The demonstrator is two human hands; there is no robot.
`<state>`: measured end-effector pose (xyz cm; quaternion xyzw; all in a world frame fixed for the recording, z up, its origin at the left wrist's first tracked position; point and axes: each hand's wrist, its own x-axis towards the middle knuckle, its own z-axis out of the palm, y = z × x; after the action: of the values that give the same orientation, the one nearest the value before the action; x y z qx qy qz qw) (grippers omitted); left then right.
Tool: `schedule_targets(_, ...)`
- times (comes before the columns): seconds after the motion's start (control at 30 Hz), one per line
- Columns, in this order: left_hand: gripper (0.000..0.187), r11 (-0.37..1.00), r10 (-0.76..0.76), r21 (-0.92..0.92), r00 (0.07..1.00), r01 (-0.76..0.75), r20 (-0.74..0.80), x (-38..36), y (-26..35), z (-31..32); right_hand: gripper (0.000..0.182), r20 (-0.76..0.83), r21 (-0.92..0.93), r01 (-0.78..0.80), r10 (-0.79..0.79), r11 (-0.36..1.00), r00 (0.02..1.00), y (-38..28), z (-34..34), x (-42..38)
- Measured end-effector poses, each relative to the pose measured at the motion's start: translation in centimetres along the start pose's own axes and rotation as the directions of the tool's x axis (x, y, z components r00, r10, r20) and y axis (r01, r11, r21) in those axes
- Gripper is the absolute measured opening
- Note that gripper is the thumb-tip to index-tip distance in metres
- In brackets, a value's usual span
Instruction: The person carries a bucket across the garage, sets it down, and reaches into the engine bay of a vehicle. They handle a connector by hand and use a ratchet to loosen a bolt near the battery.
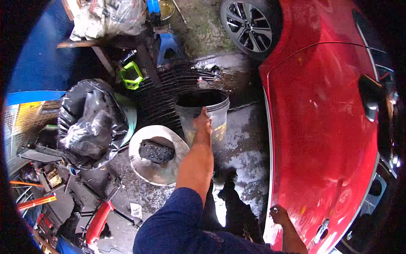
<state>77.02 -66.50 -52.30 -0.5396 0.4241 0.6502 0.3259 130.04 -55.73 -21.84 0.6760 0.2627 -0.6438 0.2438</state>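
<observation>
Left hand at the translucent, round plastic bucket just ahead, forefinger along its near side, grip unclear! Right hand curled beside the glossy red car, contents unclear. Bucket looks stiff, slippery if wet; rim's the best hold.

I am in what looks like a car workshop or garage: a red car stands to my right, on a wet, stained floor with a bucket, a blue stand and a bagged bin.
</observation>
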Motion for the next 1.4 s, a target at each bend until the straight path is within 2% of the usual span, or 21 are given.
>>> schedule_targets(0.07,0.030,0.997,0.071,0.023,0.991,-0.074,0.116,-2.9,3.1,0.5,0.021,-0.230,-0.811,0.074,-0.433,0.580,0.872,-4.8,7.6,-3.7)
schedule_targets(0.2,0.030,0.937,0.347,-0.155,0.890,-0.313,0.296,-17.0,11.1,-1.1,0.029,-0.121,-0.750,0.222,-0.459,0.623,0.880,-8.0,9.1,-2.8)
schedule_targets(0.33,0.025,0.854,0.520,-0.258,0.751,-0.451,0.408,-20.8,15.9,-6.2,0.033,0.159,-0.958,0.278,-0.669,0.074,0.726,-10.0,9.7,5.6)
schedule_targets(0.37,0.024,0.827,0.562,-0.294,0.703,-0.479,0.435,-21.1,17.0,-7.8,0.032,0.087,-0.919,0.321,-0.676,0.230,0.732,-12.0,11.4,6.1)
schedule_targets(0.43,0.024,0.767,0.630,-0.311,0.565,-0.561,0.533,-21.2,19.5,-11.1,0.030,0.123,-0.973,0.212,-0.569,0.092,0.813,-18.2,19.7,-2.3)
schedule_targets(0.47,0.025,0.602,0.736,-0.123,0.489,-0.789,0.468,-20.7,20.7,-12.4,0.029,0.156,-0.957,0.264,-0.553,0.120,0.818,-19.7,20.4,-2.2)
schedule_targets(0.53,0.026,0.809,0.586,-0.313,0.642,-0.498,0.493,-25.4,24.0,-12.6,0.028,0.193,-0.936,0.320,-0.541,0.150,0.818,-22.6,21.6,-1.1)
schedule_targets(0.63,0.038,0.591,0.767,-0.402,0.331,-0.699,0.550,-29.1,26.2,-12.9,0.031,0.158,-0.976,0.213,-0.509,0.051,0.846,-27.3,23.0,-0.3)
schedule_targets(0.7,0.043,0.793,0.607,-0.346,0.701,-0.502,0.375,-29.6,29.1,-13.5,0.034,0.166,-0.984,0.172,-0.530,-0.037,0.832,-31.6,23.4,1.0)
schedule_targets(0.77,0.043,0.756,0.634,-0.475,0.684,-0.450,0.361,-36.6,29.9,-9.5,0.033,0.135,-0.974,0.202,-0.466,0.098,0.875,-37.2,24.3,4.2)
schedule_targets(0.8,0.043,0.704,0.704,-0.418,0.641,-0.574,0.306,-37.4,30.6,-8.5,0.037,0.290,-0.874,0.167,-0.213,-0.457,0.933,-41.2,25.7,5.4)
schedule_targets(0.83,0.042,0.678,0.728,-0.448,0.616,-0.583,0.301,-38.0,31.3,-7.5,0.040,0.267,-0.474,0.202,0.079,-0.857,0.960,-44.5,27.1,5.6)
schedule_targets(0.9,0.039,0.654,0.734,-0.588,0.588,-0.476,0.340,-38.8,33.0,-6.0,0.028,0.338,-0.892,0.175,-0.357,-0.418,0.871,-50.8,28.7,6.3)
schedule_targets(0.93,0.034,0.651,0.748,-0.588,0.537,-0.480,0.390,-37.1,34.2,-6.8,0.021,0.439,-0.799,0.205,-0.317,-0.565,0.841,-55.0,30.0,10.1)
schedule_targets(0.97,0.034,0.639,0.759,-0.593,0.527,-0.490,0.382,-38.0,35.2,-5.5,0.021,0.676,-0.455,0.097,-0.272,-0.885,0.685,-58.8,32.5,10.4)
schedule_targets(1.0,0.033,0.623,0.771,-0.581,0.537,-0.525,0.342,-39.1,35.9,-4.4,0.021,0.839,-0.031,-0.125,-0.094,-0.992,0.536,-62.0,34.7,10.5)
schedule_targets(1.03,0.033,0.603,0.784,-0.569,0.548,-0.559,0.292,-40.1,36.6,-3.4,0.019,0.951,-0.248,0.141,-0.213,-0.958,0.224,-64.9,35.7,12.5)
schedule_targets(1.07,0.037,0.581,0.788,-0.614,0.557,-0.534,0.262,-40.9,37.4,-2.3,0.018,0.909,-0.402,0.292,-0.341,-0.868,0.239,-67.4,38.1,8.6)
schedule_targets(1.1,0.037,0.560,0.800,-0.629,0.548,-0.540,0.242,-41.5,38.4,-1.3,0.018,0.712,-0.681,0.569,-0.595,-0.460,0.371,-68.5,41.1,4.2)
schedule_targets(1.17,0.041,0.505,0.843,-0.672,0.479,-0.542,0.246,-42.4,40.7,0.7,0.019,0.468,-0.652,0.756,-0.754,0.059,0.462,-69.7,45.3,-1.7)
schedule_targets(1.4,0.044,0.418,0.889,-0.729,0.410,-0.542,0.205,-40.1,50.9,9.5,0.030,0.586,-0.516,0.831,-0.622,0.207,0.519,-77.5,52.7,-7.8)
